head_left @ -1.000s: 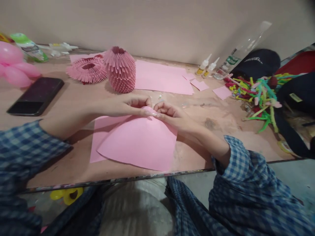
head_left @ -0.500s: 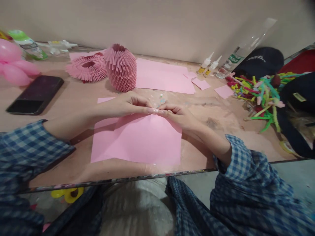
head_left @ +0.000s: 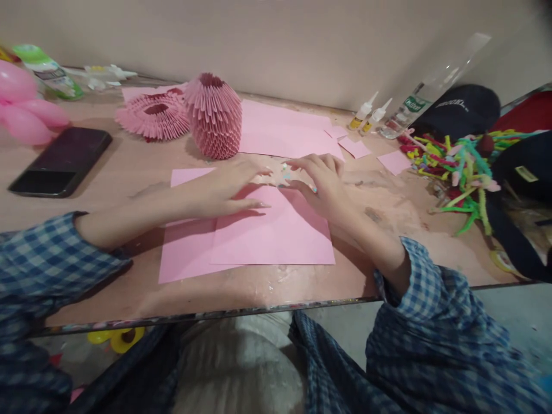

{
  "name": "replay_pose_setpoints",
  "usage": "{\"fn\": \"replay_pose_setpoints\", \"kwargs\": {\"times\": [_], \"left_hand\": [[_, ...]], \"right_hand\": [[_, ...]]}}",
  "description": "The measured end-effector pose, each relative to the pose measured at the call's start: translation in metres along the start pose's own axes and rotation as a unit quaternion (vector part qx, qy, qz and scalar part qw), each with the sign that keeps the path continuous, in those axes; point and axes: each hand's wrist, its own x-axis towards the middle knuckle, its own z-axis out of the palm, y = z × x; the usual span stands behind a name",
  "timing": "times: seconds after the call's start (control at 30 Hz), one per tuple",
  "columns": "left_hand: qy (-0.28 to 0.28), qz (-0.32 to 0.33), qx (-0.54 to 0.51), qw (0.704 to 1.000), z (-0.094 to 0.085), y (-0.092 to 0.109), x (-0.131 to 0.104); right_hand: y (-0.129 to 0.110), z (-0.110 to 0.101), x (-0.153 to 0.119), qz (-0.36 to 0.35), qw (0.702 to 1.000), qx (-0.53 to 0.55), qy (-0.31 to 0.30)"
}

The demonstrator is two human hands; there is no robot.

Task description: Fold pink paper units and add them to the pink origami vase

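A pink sheet of paper (head_left: pixel 276 238) lies flat in front of me, overlapping a second pink sheet (head_left: pixel 185 253) on its left. Over the far left part of the upper sheet is my left hand (head_left: pixel 237 187), thumb and fingers apart, holding nothing. My right hand (head_left: pixel 319 181) is at the sheet's far right part, its fingers bent and parted with nothing between them. Whether the fingertips touch the paper I cannot tell. Behind my left hand stand a pink folded-paper vase (head_left: pixel 214 121) and a flat ring of folded paper pieces (head_left: pixel 156 118).
Further pink paper (head_left: pixel 284 127) lies at the back. Two small glue bottles (head_left: pixel 366 118), a clear plastic bottle (head_left: pixel 411 106), colourful pipe cleaners (head_left: pixel 461 167) and dark caps (head_left: pixel 457 109) are on the right. A phone (head_left: pixel 62 161) and pink balloons (head_left: pixel 26 109) are on the left.
My hands were pinching together at the raised far edge of the upper sheet. They have let go and moved apart, and the sheet now lies flat, shifted slightly right and away from me.
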Motion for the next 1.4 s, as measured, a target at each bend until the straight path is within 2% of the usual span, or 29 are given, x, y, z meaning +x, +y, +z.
{"fn": "replay_pose_setpoints", "kwargs": {"times": [0.1,0.17,0.23,0.37,0.5,0.57,0.73,1.0,1.23,1.4], "left_hand": [[-0.078,0.031,0.017,0.996,0.011,0.002,-0.009],[-0.135,0.006,0.036,0.99,0.019,0.002,-0.015],[-0.166,-0.024,0.057,0.984,0.025,-0.001,-0.02],[-0.156,-0.07,0.083,0.982,0.025,-0.006,-0.024],[-0.144,-0.089,0.097,0.981,0.024,-0.008,-0.022],[-0.14,-0.084,0.093,0.982,0.026,-0.007,-0.02],[-0.141,-0.104,0.092,0.98,0.033,0.0,-0.015],[-0.106,-0.123,0.08,0.984,0.046,0.004,-0.018],[-0.134,-0.158,0.079,0.975,0.038,0.016,-0.013],[-0.13,-0.159,0.07,0.976,0.035,0.018,-0.014]], "right_hand": [[0.003,-0.004,0.002,0.0,0.999,-0.033,-0.034],[0.001,-0.007,0.002,-0.011,0.997,-0.014,-0.069],[-0.003,-0.008,0.002,-0.01,0.996,0.023,-0.089],[-0.012,-0.005,-0.004,0.002,0.987,0.079,-0.143],[-0.009,0.006,-0.008,0.027,0.966,0.052,-0.253],[-0.003,0.011,-0.007,0.031,0.957,0.05,-0.286],[0.004,0.019,-0.007,0.016,0.957,0.041,-0.286],[0.004,0.024,-0.014,0.026,0.961,0.015,-0.274],[0.004,0.02,-0.014,0.023,0.956,0.017,-0.292],[0.016,0.02,-0.008,0.01,0.956,0.023,-0.294]]}}
